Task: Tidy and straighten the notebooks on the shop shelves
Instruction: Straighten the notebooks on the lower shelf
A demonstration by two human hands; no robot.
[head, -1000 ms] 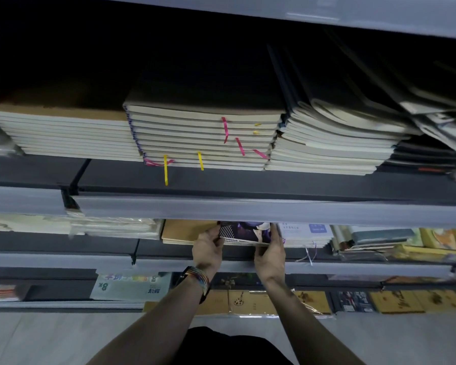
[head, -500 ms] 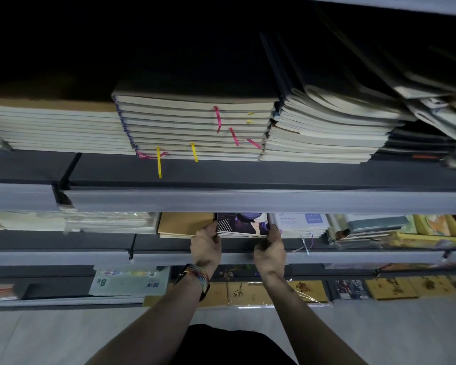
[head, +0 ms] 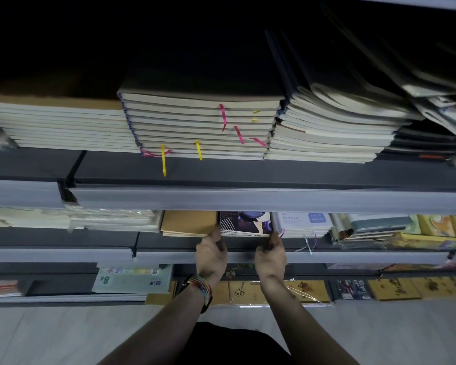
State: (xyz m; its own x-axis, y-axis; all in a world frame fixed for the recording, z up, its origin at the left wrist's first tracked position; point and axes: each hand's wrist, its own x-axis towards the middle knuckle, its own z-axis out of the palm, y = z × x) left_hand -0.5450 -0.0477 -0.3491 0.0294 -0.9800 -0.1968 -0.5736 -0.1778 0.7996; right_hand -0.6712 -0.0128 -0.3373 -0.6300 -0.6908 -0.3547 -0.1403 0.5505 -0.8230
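A small stack of notebooks with a dark purple illustrated cover [head: 244, 223] lies on the second shelf [head: 169, 242], between a tan notebook stack [head: 187, 222] and a white-covered stack [head: 302, 222]. My left hand [head: 211, 255] pinches the purple stack's front left corner. At its front right corner my right hand [head: 270, 256] holds it with curled fingers. Both hands sit at the shelf's front edge. A woven bracelet is on my left wrist.
The shelf above carries tall stacks of cream-paged notebooks [head: 200, 125] with pink and yellow ribbons; the stacks at the right [head: 332, 127] lean unevenly. Plastic-wrapped pads [head: 111, 219] lie at the left. Lower shelves hold tan notebooks [head: 303, 291] and a green 8K pad [head: 132, 279]. Grey floor below.
Both hands have slid back from the sides of the purple stack to its front corners. The view has tilted slightly down.
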